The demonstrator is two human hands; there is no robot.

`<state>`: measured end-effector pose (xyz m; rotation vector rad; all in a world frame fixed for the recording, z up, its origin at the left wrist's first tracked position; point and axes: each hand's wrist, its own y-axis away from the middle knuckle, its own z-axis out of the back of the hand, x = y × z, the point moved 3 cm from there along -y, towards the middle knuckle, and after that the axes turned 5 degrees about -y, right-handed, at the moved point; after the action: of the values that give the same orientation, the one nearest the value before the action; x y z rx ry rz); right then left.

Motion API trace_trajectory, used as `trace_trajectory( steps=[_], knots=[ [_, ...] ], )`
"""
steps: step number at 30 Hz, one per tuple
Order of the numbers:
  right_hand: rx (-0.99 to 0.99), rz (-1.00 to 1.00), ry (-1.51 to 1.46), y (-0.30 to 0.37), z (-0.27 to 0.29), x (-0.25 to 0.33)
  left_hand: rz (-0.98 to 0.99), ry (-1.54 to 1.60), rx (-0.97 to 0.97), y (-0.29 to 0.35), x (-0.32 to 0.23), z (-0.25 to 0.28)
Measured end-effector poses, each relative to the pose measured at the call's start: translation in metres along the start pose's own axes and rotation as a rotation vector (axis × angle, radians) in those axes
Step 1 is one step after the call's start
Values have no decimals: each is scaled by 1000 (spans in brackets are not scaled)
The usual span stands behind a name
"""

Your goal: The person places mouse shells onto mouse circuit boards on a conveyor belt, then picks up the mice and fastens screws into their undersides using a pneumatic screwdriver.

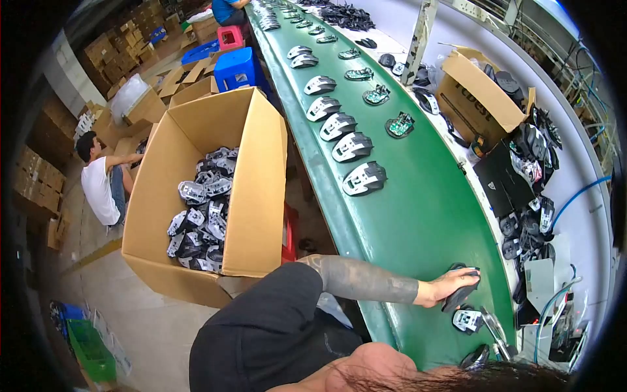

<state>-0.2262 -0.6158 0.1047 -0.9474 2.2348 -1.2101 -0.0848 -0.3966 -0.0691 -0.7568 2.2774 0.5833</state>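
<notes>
My left hand (pixel 450 286) reaches across the green conveyor belt (pixel 418 228), its fingers closed over a black computer mouse shell (pixel 455 302). A grey sleeve covers that forearm. Just below the hand lies a white-and-black mouse shell (pixel 467 320), beside a shiny metal piece (pixel 498 333) whose kind I cannot make out. Another dark mouse part (pixel 475 357) sits lower at the belt's edge. My right hand does not show.
Mouse shells (pixel 364 178) line the belt's left side; green circuit boards (pixel 400 125) run along its right. A large carton (pixel 261 196) of shells stands left. An open carton (pixel 483 98) and piled parts border the right. One person (pixel 101 179) sits at far left.
</notes>
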Motion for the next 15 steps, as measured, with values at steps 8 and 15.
trace_trajectory(
  steps=[8,15],
  knots=[
    [117,510,1373,19,24,67,29,113,145,-12,23,-12],
    [537,342,1539,3,16,42,27,90,128,-9,16,-9]
  ],
)
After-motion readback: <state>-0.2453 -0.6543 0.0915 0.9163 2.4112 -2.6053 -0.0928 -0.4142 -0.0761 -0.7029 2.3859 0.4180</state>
